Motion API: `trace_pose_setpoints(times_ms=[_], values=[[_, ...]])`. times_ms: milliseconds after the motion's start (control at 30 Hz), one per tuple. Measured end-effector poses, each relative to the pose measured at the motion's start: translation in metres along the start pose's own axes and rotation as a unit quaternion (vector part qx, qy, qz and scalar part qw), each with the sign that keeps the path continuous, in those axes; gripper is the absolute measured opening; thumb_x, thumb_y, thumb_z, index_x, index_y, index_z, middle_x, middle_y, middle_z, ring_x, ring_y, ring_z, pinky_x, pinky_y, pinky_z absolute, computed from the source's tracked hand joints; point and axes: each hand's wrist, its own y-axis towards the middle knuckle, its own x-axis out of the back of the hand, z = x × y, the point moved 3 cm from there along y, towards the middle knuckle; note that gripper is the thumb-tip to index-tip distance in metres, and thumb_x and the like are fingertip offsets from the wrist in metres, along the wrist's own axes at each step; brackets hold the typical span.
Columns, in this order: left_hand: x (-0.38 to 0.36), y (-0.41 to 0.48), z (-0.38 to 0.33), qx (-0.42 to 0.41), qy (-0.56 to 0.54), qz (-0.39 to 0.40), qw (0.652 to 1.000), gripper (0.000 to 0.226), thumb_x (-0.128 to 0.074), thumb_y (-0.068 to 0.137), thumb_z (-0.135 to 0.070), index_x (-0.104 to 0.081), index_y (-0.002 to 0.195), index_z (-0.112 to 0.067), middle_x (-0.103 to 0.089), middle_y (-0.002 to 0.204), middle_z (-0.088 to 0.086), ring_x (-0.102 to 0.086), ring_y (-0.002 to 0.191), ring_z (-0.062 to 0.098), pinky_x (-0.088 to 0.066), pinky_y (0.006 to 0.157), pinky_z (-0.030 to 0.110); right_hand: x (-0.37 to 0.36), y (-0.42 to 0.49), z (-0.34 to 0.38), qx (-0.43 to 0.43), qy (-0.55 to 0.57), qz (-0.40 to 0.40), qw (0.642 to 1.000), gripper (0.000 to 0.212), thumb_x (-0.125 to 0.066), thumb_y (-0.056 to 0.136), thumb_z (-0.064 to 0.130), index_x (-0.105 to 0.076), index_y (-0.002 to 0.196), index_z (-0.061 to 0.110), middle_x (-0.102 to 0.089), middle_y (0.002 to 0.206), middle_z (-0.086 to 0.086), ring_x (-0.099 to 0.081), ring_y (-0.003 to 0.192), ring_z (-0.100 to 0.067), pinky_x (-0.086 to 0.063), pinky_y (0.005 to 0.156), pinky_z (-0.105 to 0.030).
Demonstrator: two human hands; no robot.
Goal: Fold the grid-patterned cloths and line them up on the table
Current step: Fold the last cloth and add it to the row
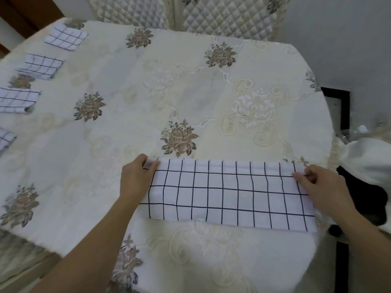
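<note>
The tabletop [118, 132] is covered by a cream tablecloth stitched with pale scrolls and brownish rose motifs. Two quilted chair backs [228, 15] stand against its far edge at the top of the frame, with a plain grey wall to the right. At the right edge, off the table, is a heap of white fabric [368, 161] with something black below it.

The grid-patterned cloth [228, 195] lies at lower centre-right, folded into a long flat strip, white with thin dark lines. The left hand [135, 180] pinches its upper left corner. The right hand [323, 187], well apart, has its fingers curled on the upper right corner.

Four folded cloths [42, 65] lie in a row down the left edge, each apart from the next.
</note>
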Motion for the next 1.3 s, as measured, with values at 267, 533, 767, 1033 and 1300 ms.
trace_pose_setpoints(times_ms=[267, 533, 767, 1033, 1300], values=[[-0.018, -0.003, -0.001, -0.097, 0.078, -0.093, 0.988, 0.035, -0.062, 0.096, -0.03, -0.039, 0.075, -0.014, -0.037, 0.066, -0.003, -0.046, 0.074, 0.032, -0.039, 0.058, 0.041, -0.004, 0.0, 0.0, -0.008, -0.011, -0.043, 0.999, 0.039, -0.066, 0.091, 0.044, -0.051, 0.069, 0.016, -0.059, 0.065, 0.0, -0.055, 0.066, -0.018, -0.042, 0.06, -0.033], [-0.009, -0.062, -0.018, -0.245, 0.149, -0.131, 0.949, 0.039, -0.058, 0.095, -0.038, -0.057, 0.122, -0.01, -0.056, 0.128, 0.01, -0.052, 0.116, 0.031, -0.04, 0.091, 0.047, 0.006, -0.028, 0.013, 0.065, -0.123, -0.157, 0.978, 0.029, -0.059, 0.096, 0.043, -0.058, 0.1, 0.014, -0.057, 0.098, -0.01, -0.056, 0.084, -0.036, -0.048, 0.065, -0.04], [-0.06, -0.144, -0.035, -0.447, 0.227, 0.05, 0.864, 0.064, -0.051, 0.096, -0.051, -0.045, 0.148, -0.013, -0.031, 0.161, 0.005, -0.031, 0.148, 0.022, -0.031, 0.116, 0.051, -0.068, -0.119, 0.063, 0.403, -0.163, -0.056, 0.899, 0.049, -0.061, 0.089, 0.037, -0.061, 0.13, 0.01, -0.057, 0.133, -0.01, -0.054, 0.123, -0.032, -0.045, 0.1, -0.047], [-0.045, -0.122, -0.003, -0.419, 0.237, 0.046, 0.875, 0.063, -0.045, 0.1, -0.04, -0.033, 0.154, -0.009, -0.029, 0.162, 0.006, -0.028, 0.149, 0.02, -0.03, 0.118, 0.046, -0.089, -0.129, 0.028, 0.414, -0.209, -0.077, 0.882, 0.051, -0.051, 0.095, 0.021, -0.049, 0.145, 0.008, -0.047, 0.151, -0.008, -0.044, 0.14, -0.029, -0.038, 0.112, -0.05], [-0.037, -0.113, 0.019, -0.38, 0.281, 0.065, 0.879, 0.063, -0.027, 0.097, -0.033, -0.024, 0.157, -0.014, -0.023, 0.164, 0.003, -0.023, 0.151, 0.02, -0.028, 0.119, 0.047, -0.092, -0.126, 0.01, 0.415, -0.229, -0.104, 0.874, 0.044, -0.029, 0.105, 0.006, -0.054, 0.141, 0.007, -0.049, 0.15, -0.008, -0.044, 0.14, -0.032, -0.04, 0.11, -0.05]])
